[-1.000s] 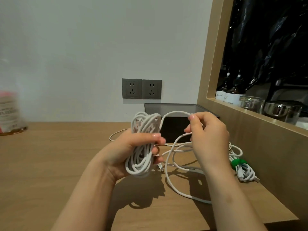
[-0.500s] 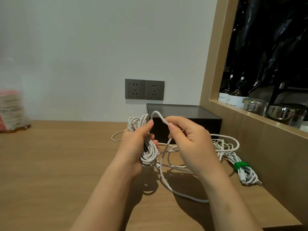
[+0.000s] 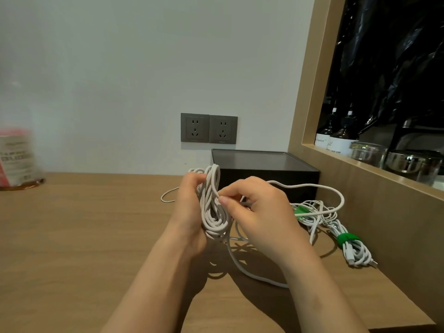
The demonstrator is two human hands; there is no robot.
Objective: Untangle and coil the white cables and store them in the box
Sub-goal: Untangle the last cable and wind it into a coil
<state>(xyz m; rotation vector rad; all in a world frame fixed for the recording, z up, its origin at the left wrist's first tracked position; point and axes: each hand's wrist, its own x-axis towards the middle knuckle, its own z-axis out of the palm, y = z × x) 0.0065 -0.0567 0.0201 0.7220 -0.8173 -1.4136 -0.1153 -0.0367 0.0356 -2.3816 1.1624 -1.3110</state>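
My left hand (image 3: 189, 207) grips an upright coil of white cable (image 3: 212, 207) above the wooden table (image 3: 84, 236). My right hand (image 3: 259, 212) pinches a strand of that cable against the coil's right side. The loose tail (image 3: 312, 188) arcs right over the table and another length (image 3: 252, 272) lies under my right wrist. Two more white cables tied with green straps (image 3: 346, 239) lie to the right. The black box (image 3: 266, 171) stands behind my hands against the wall.
A wooden shelf frame (image 3: 360, 174) at the right holds bottles (image 3: 336, 138) and glass jars (image 3: 408, 162). Two wall sockets (image 3: 209, 128) sit above the box. A blurred red and white container (image 3: 16, 159) stands at the far left.
The coil has turned upright in my left hand. My right hand has moved down from the coil's top to its right side, bringing another strand onto it. The loose tail now arcs to the right.
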